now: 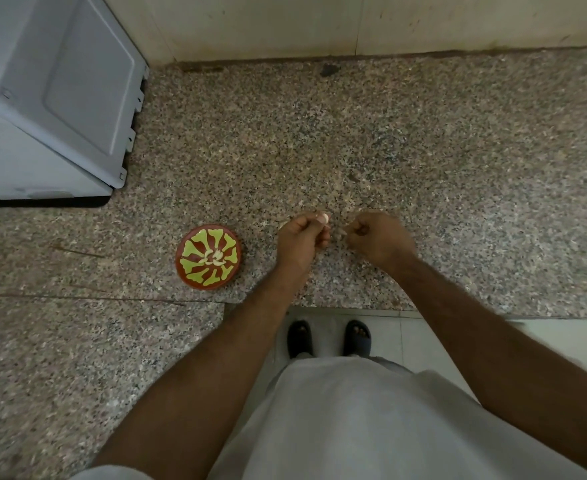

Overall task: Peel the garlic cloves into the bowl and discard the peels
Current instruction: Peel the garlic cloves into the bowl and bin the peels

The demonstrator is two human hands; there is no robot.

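At the far left stands a grey appliance (53, 95), well apart from my work. To the right of it and nearer to me is the red bowl (209, 257) with a yellow-green pattern; some peeled garlic cloves (215, 258) lie in its middle.

My left hand (302, 237) is just right of the bowl, its fingers curled around a garlic clove (324, 218) whose pale tip shows at the thumb. My right hand (378, 239) is close beside it, not touching, fingers curled and pinching what seems to be a strip of peel (341, 232); I cannot tell this for certain.

I judge I am in the middle of peeling one clove. Next I must pull the skin fully off, then carry the clove left to the bowl.

Nothing on the speckled surface (458, 168) stands between my hands and the bowl.
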